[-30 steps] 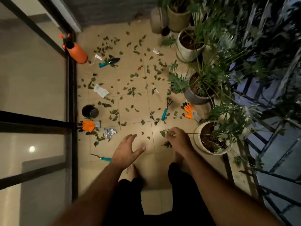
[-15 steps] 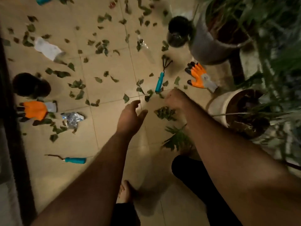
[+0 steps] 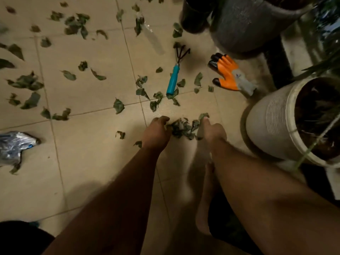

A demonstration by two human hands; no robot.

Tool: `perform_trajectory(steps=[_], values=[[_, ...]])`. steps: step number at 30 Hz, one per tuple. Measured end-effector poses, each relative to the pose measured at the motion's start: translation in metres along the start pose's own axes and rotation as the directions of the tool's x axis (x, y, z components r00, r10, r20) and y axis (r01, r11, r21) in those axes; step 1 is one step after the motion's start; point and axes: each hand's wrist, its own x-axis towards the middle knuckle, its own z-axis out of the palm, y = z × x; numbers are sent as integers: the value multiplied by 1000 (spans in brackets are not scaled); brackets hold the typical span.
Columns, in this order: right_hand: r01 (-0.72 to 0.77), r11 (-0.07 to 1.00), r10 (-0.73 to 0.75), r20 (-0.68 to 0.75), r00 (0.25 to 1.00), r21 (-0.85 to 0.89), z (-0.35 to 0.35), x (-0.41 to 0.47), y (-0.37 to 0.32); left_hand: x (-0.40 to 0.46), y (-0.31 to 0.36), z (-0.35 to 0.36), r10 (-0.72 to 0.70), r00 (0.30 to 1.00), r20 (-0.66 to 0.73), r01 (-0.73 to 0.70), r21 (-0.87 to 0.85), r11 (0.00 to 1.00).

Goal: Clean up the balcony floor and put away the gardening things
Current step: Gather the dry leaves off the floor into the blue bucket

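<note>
Your tiled floor (image 3: 92,162) is strewn with leaves. A white pot (image 3: 272,126) stands at your right, with an orange glove (image 3: 228,74) and a teal-handled hand rake (image 3: 173,79) beyond your hands. Your left hand (image 3: 156,133) and right hand (image 3: 213,132), fingers curled, press a leaf pile (image 3: 182,127) between them.

Leaf pile (image 3: 182,128) btwn hands; rake (image 3: 174,76) beyond
</note>
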Motion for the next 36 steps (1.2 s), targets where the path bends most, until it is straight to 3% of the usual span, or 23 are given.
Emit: perform_trajectory(steps=[5, 11, 16, 20, 23, 26, 30, 36], values=[[97, 995, -95, -69, 993, 22, 18, -4, -15, 14, -8, 4, 97, 989, -107, -102, -40, 994], [62, 995, -57, -76, 996, 75, 27, 5, -17, 32, -8, -2, -7, 995, -104, -22, -267, 963], [162, 928, -115, -155, 981, 336, 14, 5, -26, 38, -3, 7, -84, 995, 49, 97, -566, 819], [224, 772, -302, 34, 953, 595, 10, -11, -43, 40, 14, 2, -162, 966, 203, 260, -743, 617], [330, 759, -465, 114, 878, 562, 14, -23, -55, 44, 25, -5, -215, 920, 326, 391, -765, 512], [413, 745, -536, 102, 838, 524, 16, -30, -57, 47, 27, -9, -243, 884, 400, 467, -791, 395], [316, 721, -474, 107, 874, 617, 9, -28, -51, 51, 22, -9, -224, 841, 493, 542, -774, 328], [340, 691, -483, 58, 874, 637, 12, -27, -47, 52, 19, -4, -172, 823, 542, 568, -766, 301]])
